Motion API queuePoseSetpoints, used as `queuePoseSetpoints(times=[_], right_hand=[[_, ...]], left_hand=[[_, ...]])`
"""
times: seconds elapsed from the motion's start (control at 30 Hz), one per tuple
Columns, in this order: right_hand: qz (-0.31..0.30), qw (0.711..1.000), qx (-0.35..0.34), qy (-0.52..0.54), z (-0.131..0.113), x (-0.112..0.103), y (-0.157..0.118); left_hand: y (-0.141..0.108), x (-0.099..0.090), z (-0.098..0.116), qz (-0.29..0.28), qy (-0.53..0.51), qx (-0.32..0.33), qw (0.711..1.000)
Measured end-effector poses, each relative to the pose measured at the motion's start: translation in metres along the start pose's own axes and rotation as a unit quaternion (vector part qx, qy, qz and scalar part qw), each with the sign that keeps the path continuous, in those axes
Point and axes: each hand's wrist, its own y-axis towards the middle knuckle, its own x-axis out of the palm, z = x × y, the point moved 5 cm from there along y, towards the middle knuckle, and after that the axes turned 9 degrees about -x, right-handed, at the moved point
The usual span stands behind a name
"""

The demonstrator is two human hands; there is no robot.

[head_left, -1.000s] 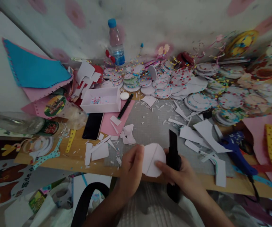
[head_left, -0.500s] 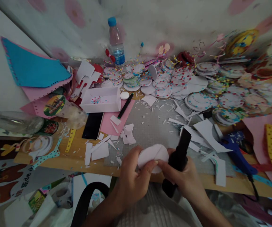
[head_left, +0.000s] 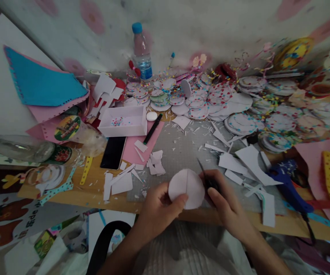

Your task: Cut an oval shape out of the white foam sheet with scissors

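Observation:
Near the front edge of the table, my left hand (head_left: 160, 206) pinches a white paper disc (head_left: 179, 187), thumb on its face and fingers behind. A straight line or seam runs down the disc's middle, and its face is turned up toward me. My right hand (head_left: 222, 198) is closed around a black cutting tool (head_left: 211, 182), just right of the disc. The tool's thin dark tip points up and left; whether it is a knife or scissors I cannot make out. Under and ahead of both hands lies a grey cutting mat (head_left: 179, 149) with paper shreds.
Stacks of decorated white discs (head_left: 219, 93) line the back. At left are a white box (head_left: 122, 130), a phone (head_left: 113, 152), a black pen (head_left: 152, 129) and a bottle (head_left: 30, 149). White paper offcuts (head_left: 251, 164) and a blue glue gun (head_left: 289, 185) lie at right.
The disc has turned to face me more, showing its line upright. My right hand has moved off the disc, and the black tool has rotated so only its thin edge shows.

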Motion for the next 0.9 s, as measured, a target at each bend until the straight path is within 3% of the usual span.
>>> queuePoseSetpoints(times=[0.13,0.27,0.57,0.9], right_hand=[[-0.088,0.972,-0.107,-0.187,-0.008,-0.014,-0.003],[-0.134,0.934,-0.177,-0.279,-0.015,-0.019,-0.003],[-0.157,0.929,-0.178,-0.286,-0.013,-0.018,0.0],[-0.177,0.923,-0.186,-0.286,-0.012,-0.022,-0.002]], left_hand=[[0.0,-0.006,0.004,0.021,-0.008,0.001,1.0],[-0.001,-0.009,0.011,0.019,0.006,0.022,1.0],[-0.006,-0.004,0.019,-0.009,0.084,0.054,0.995],[-0.004,-0.003,0.011,-0.066,0.027,0.006,0.997]])
